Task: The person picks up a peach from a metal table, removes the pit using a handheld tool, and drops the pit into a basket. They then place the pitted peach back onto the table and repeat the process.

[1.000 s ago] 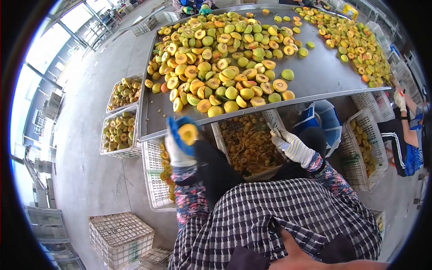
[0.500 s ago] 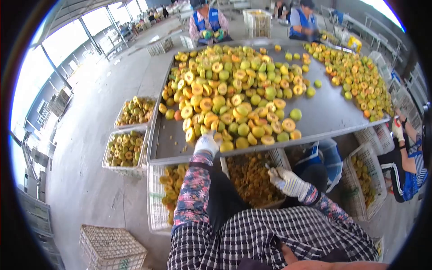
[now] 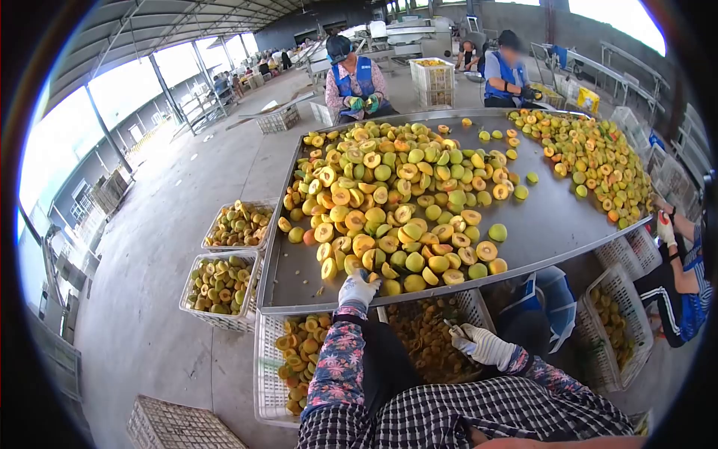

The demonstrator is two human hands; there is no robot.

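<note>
A pile of yellow-green peach halves (image 3: 407, 198) covers much of the metal table (image 3: 299, 288). My left hand (image 3: 357, 290), in a white glove, is at the table's near edge, its fingers curled on a peach half (image 3: 352, 264) at the front of the pile. My right hand (image 3: 486, 346), in a striped glove, is closed round a small metal tool (image 3: 453, 327); its exact kind is hard to make out. That hand is above a crate of brownish fruit scraps (image 3: 430, 340), below the table edge. Left of it, a white crate (image 3: 268, 367) holds peach halves.
Two filled crates (image 3: 217, 320) stand on the floor left of the table. A blue bucket (image 3: 557, 299) is under the table at right. Across the table sit two people in blue vests (image 3: 364, 78); another person's gloved hand (image 3: 665, 228) is at far right. An upturned crate (image 3: 179, 426) lies lower left.
The view has tilted up, so the table and both hands appear lower. My left hand stays at the front of the pile, and my right hand keeps the metal tool over the scraps crate.
</note>
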